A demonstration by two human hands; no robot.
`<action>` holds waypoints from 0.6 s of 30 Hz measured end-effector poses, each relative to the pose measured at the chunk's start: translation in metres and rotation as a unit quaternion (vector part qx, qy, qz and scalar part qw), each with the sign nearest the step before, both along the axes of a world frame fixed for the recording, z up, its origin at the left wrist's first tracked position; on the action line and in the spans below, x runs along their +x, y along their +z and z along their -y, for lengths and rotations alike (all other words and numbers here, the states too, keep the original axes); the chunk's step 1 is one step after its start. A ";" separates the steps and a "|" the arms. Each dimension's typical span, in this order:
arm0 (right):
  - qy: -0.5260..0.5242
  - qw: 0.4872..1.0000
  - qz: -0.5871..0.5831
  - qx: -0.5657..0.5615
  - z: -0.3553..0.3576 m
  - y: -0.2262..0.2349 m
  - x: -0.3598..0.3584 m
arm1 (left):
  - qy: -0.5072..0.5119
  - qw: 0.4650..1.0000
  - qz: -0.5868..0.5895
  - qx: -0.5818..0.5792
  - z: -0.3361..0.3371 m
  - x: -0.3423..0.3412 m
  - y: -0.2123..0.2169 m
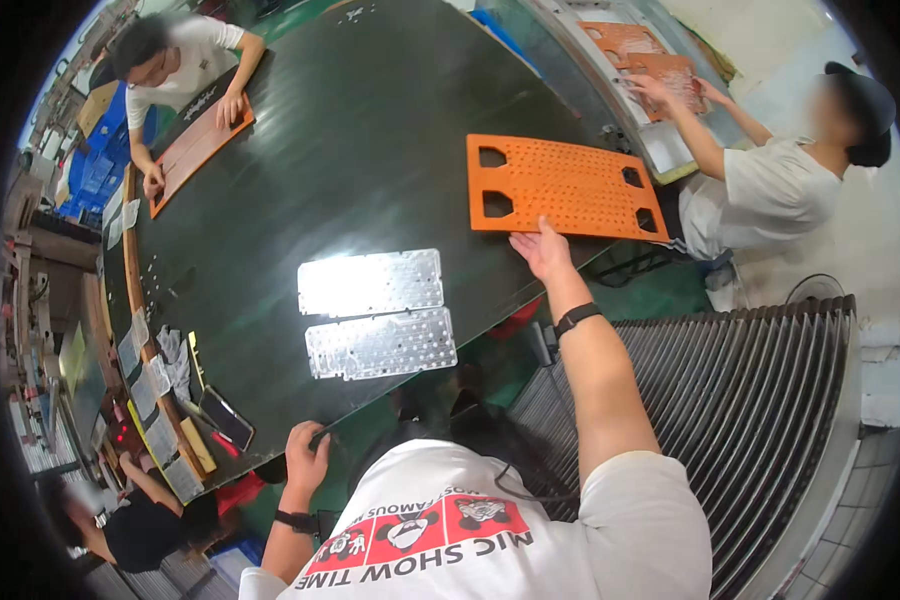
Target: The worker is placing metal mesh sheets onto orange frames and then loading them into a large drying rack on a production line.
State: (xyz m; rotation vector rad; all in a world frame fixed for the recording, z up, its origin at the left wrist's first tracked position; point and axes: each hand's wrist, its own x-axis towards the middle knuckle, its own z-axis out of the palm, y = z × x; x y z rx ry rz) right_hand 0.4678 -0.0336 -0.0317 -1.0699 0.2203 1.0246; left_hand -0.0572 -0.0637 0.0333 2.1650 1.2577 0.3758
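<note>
Currently, right hand (542, 252) grips 1 orange panel (568, 186); left hand (306, 456) hangs free (2 silver plates (382, 345) nearby).

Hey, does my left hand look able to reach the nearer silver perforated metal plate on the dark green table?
Likely yes: your left hand is by the table's near edge, and nothing visible blocks the way to the nearer silver plate.

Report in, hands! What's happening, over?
Right hand at edge of orange board. Left hand near edge of table. Two metal plates lie left of board.
</note>
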 end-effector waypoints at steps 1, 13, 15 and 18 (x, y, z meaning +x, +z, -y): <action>0.049 0.993 -0.019 -0.103 0.004 0.001 0.003 | 0.005 1.000 -0.013 -0.019 0.002 -0.003 -0.001; 0.309 0.942 -0.062 -0.113 0.096 -0.015 -0.130 | 0.034 0.990 -0.028 -0.135 0.015 0.008 -0.001; 0.302 0.943 -0.082 -0.117 0.093 -0.005 -0.137 | 0.047 0.985 -0.041 -0.161 0.018 0.005 -0.003; 0.326 0.937 -0.029 -0.121 0.089 0.004 -0.145 | 0.037 0.986 -0.044 -0.159 0.021 0.001 -0.004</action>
